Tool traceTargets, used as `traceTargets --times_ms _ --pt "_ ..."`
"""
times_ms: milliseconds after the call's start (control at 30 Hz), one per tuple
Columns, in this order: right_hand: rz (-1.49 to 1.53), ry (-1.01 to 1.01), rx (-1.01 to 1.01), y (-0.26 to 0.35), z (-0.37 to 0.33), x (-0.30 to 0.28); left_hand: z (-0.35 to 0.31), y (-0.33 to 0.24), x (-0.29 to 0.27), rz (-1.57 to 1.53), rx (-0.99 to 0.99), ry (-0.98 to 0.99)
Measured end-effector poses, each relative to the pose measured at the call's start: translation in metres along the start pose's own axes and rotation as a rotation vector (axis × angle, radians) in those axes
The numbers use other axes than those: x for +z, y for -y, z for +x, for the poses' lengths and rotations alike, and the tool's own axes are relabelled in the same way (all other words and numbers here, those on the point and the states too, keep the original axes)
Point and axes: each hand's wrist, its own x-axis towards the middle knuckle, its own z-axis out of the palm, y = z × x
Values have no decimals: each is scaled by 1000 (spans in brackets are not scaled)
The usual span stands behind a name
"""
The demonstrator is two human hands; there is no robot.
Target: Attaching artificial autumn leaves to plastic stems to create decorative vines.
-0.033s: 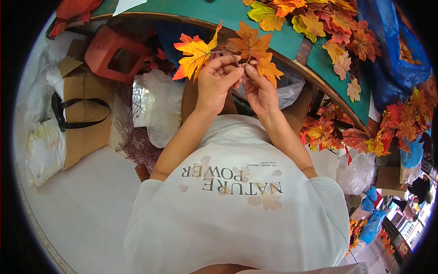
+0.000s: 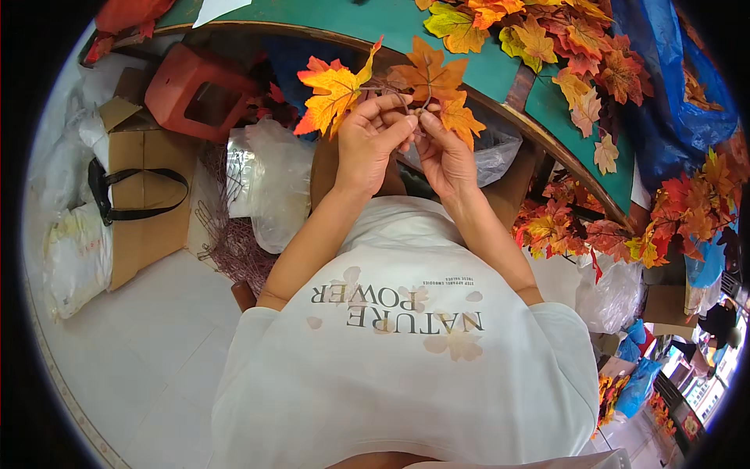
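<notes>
My left hand (image 2: 370, 148) and my right hand (image 2: 448, 155) meet in front of me, just off the table edge. Both are closed in a pinch on thin brownish stems of artificial maple leaves. A yellow-orange leaf with red tips (image 2: 332, 95) sticks out beyond my left hand. A brownish-orange leaf (image 2: 430, 70) stands up between the hands, and a smaller orange one (image 2: 461, 117) shows beside my right fingers. The stem (image 2: 408, 102) loops near the fingertips. Fingers partly hide where the stems cross, so I cannot tell how they are joined.
A green table (image 2: 391, 27) curves across the front, with a heap of maple leaves (image 2: 582, 47) and blue plastic (image 2: 664, 86) at right. To the left are a red stool (image 2: 176, 90), a cardboard box (image 2: 148, 211) and a tangle of thin brown stems (image 2: 238, 242).
</notes>
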Motion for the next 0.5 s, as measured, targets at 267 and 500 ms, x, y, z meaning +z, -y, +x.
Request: traceTargets --times_ms 267,500 --pt "-100 -22 -42 -1 5 -11 2 5 -5 15 45 57" --pt "-283 72 -178 -6 6 -18 5 6 -11 -9 62 37"
